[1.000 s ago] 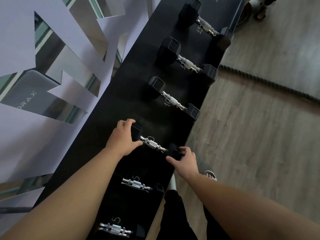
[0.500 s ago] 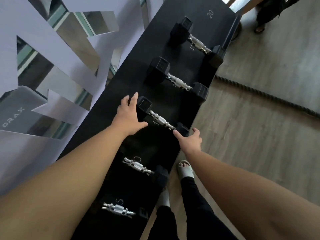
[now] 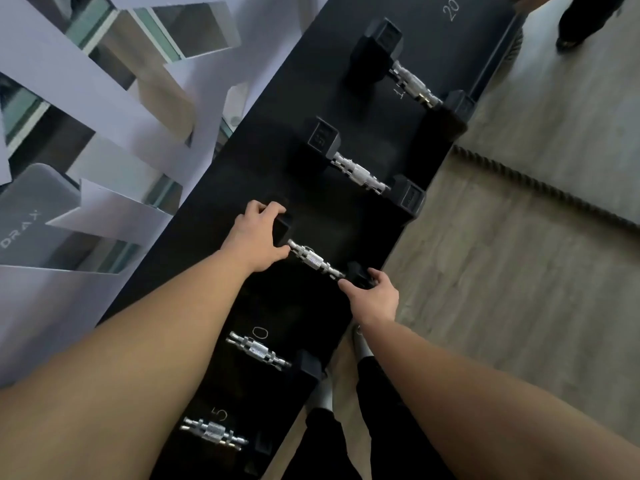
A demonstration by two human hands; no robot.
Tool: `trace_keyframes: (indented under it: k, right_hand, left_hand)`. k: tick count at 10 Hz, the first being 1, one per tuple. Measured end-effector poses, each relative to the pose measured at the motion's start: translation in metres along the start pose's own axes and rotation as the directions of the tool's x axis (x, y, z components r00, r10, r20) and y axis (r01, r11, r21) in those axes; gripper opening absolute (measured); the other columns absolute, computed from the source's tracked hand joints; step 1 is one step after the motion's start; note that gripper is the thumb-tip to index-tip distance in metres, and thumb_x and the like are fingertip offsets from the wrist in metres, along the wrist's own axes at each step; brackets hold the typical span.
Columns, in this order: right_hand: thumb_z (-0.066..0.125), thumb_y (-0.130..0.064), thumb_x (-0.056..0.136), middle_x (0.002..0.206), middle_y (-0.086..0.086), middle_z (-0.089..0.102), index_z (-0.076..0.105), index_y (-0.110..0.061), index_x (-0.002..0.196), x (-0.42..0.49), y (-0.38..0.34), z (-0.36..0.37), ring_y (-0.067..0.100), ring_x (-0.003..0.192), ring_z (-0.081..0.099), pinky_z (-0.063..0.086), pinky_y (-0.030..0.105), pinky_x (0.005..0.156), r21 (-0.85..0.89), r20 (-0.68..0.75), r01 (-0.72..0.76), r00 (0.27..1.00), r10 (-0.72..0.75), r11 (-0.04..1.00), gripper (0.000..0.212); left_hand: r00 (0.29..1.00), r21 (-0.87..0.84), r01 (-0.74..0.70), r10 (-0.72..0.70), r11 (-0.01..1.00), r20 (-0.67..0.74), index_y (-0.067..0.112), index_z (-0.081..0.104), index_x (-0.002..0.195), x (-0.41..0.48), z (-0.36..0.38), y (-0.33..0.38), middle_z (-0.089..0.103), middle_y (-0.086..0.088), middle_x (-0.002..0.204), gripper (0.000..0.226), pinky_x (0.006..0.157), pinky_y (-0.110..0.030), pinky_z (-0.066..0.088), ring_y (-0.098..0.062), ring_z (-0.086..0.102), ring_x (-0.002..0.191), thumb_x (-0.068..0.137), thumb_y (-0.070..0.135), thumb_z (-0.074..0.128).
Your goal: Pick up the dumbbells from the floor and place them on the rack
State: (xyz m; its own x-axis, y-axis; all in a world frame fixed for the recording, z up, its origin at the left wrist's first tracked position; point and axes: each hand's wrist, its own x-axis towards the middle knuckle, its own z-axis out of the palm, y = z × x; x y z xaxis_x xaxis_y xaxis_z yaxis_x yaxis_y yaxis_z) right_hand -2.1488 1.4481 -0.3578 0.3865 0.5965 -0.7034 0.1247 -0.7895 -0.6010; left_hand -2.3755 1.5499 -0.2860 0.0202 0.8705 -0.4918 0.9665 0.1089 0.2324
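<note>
Both hands gripped one hex dumbbell (image 3: 313, 260) lying on the black rack (image 3: 349, 216): the left hand (image 3: 254, 237) was curled over its far black head, thumb by the chrome handle, and the right hand (image 3: 375, 294) was wrapped around the near head at the rack's front edge. The knurled handle showed bare between them. Farther up the rack lay two larger dumbbells (image 3: 360, 173), the farthest (image 3: 408, 77) below a painted "20". Nearer the person lay two smaller ones, one (image 3: 258, 351) by a "0" marking and one (image 3: 213, 432) by a "5". A thick rope (image 3: 540, 183) ran across the wood floor (image 3: 519, 271) to the right.
</note>
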Motion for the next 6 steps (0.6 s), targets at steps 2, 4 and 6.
trace_keyframes:
  k: [2, 4, 6]
  right_hand:
    - [0.089, -0.04, 0.073, 0.141, 0.007, 0.05, 0.057, -0.022, 0.142, 0.005, -0.004, -0.004, 0.015, 0.107, 0.054, 0.044, 0.025, 0.094, -0.075, 0.049, 0.023, 0.999, -0.019, 0.997, 0.078]
    - [0.081, -0.049, 0.079, 0.141, 0.011, 0.054, 0.058, -0.018, 0.138, 0.015, -0.032, -0.022, 0.019, 0.095, 0.067, 0.058, 0.037, 0.093, -0.124, 0.092, 0.007, 0.996, 0.005, 0.992, 0.07]
    - [0.076, -0.04, 0.085, 0.089, -0.004, 0.071, 0.066, -0.019, 0.126, -0.009, -0.08, -0.033, 0.001, 0.05, 0.064, 0.045, 0.012, 0.042, -0.119, 0.109, 0.121, 0.988, -0.108, 0.986, 0.047]
  left_hand:
    - [1.0, -0.021, 0.014, -0.014, 1.0, 0.022, 0.034, 0.036, 0.151, -0.004, 0.0, 0.0, 0.037, -0.008, 0.149, 0.083, 0.106, -0.044, 0.046, -0.033, 0.05, 0.124, 0.082, 0.042, 0.082]
    - [0.998, -0.18, 0.033, -0.022, 0.983, 0.065, 0.033, 0.035, 0.156, -0.028, -0.023, -0.016, 0.042, -0.004, 0.153, 0.084, 0.111, -0.046, 0.045, -0.029, 0.048, 0.136, 0.086, 0.049, 0.078]
    - [1.0, -0.181, -0.01, 0.014, 0.983, 0.02, 0.031, 0.061, 0.133, -0.056, -0.047, -0.021, 0.058, 0.001, 0.131, 0.051, 0.097, -0.036, 0.049, -0.023, 0.059, 0.12, 0.087, 0.047, 0.076]
